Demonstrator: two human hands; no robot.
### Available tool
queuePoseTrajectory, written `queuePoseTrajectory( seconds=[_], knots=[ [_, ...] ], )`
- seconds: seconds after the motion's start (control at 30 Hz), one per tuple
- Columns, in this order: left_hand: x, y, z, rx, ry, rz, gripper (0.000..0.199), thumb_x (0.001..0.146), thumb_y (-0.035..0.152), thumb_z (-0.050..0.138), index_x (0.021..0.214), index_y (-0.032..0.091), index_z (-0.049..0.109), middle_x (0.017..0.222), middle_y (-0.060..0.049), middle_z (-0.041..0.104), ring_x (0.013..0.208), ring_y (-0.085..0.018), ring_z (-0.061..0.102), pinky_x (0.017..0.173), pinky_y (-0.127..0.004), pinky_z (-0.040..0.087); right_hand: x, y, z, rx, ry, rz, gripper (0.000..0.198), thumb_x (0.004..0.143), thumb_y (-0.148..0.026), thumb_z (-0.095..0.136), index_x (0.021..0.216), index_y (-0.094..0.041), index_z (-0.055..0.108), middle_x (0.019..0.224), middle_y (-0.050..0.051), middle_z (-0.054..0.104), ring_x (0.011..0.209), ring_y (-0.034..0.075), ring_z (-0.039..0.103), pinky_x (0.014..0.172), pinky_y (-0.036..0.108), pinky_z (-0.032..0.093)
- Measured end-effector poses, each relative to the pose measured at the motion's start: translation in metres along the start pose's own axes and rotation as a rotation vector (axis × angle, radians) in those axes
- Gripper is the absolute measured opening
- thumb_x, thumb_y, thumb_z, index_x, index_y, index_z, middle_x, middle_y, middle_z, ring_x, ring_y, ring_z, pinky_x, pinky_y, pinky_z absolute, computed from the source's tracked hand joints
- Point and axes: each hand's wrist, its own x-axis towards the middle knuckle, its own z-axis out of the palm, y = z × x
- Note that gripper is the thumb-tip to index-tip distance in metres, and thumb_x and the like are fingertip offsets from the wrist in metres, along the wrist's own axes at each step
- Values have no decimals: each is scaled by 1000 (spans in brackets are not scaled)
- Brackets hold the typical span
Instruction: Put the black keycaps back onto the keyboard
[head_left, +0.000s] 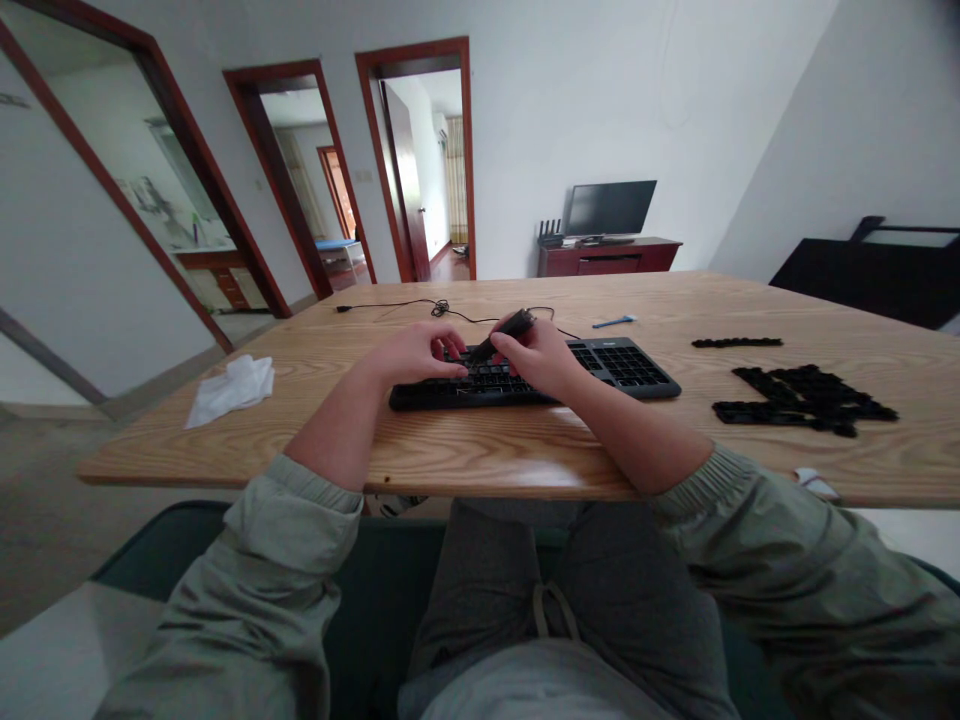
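Observation:
A black keyboard [637, 368] lies on the wooden table in front of me, and many of its key positions look bare of caps. My right hand [541, 352] is closed around a thick black pen-like tool [504, 334], held at a slant with its lower end down at the left part of the keyboard. The tool's exact kind cannot be made out. My left hand [427, 355] rests over the keyboard's left end, thumb and fingers curved but apart, close to the tool's tip. Nothing shows between those fingers.
Black keycaps [806, 398] lie in a pile at the right, with a separate row [737, 343] behind. A blue-white brush [615, 321] sits beyond the keyboard. White tissue [232, 388] is at the left, and a cable [397, 304] with a plug runs along the back of the table [480, 470].

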Motion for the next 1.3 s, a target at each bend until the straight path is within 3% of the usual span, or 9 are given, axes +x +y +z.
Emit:
queuePoseTrajectory(
  seconds=[0.13,0.47,0.73,1.3],
  knots=[
    [0,2,1,-20,-46,4,45,71,44,77,109,20,70,90,-5,73,72,-15,63,63,-26,49,0,0,1,49,8,50,26,84,-39,57,87,-14,63,64,3,63,53,13,52,49,25,40],
    [-1,5,2,-20,-82,-36,32,72,35,71,101,21,74,87,-3,74,72,-15,64,64,-26,48,1,5,1,79,6,72,30,87,-44,57,90,-14,62,65,3,64,47,11,50,44,25,39],
    [-1,0,4,-54,-71,-19,35,69,30,70,103,20,69,87,-3,71,73,-15,64,63,-25,49,0,0,0,85,-31,55,24,84,-37,57,90,-14,63,66,3,65,50,12,52,47,25,40],
    [0,2,5,105,-92,-9,46,74,32,69,118,22,64,97,-3,69,85,-17,63,73,-28,49,0,-1,-2,6,-10,30,18,77,-27,52,86,-15,62,61,-1,59,55,13,50,54,26,40]
  ],
)
